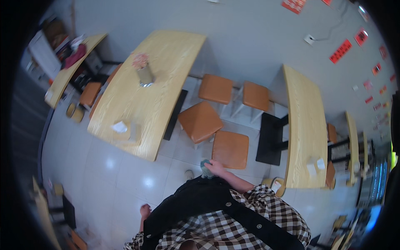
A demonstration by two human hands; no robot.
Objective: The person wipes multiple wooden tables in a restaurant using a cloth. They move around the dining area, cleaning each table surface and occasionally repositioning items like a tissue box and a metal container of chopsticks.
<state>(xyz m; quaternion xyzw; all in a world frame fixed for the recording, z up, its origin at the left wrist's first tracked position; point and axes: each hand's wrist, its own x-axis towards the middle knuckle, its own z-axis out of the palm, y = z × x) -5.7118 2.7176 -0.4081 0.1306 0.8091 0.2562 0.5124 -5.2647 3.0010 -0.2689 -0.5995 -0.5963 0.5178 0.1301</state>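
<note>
My right hand (215, 168) grips a crumpled grey-green cloth (206, 169) in front of my body, close to the near corner of an orange-brown cushioned stool (230, 149). Another such stool (200, 122) stands turned at an angle just beyond it. Down at my left side hangs my left hand (145, 210), over the tiled floor; it appears empty, but whether its fingers are curled closed is too small and blurred to tell. On the left, a wood-grain table (168, 62) carries a tissue box (122, 131) and a metal holder (145, 75) of pinkish items.
Two more stools (215, 88) (256, 95) stand by the grey wall. To the right is a second table (307, 125) on a black base plate (268, 140), with a waste bin (276, 186) near its end. A cluttered table (90, 42) is at far left.
</note>
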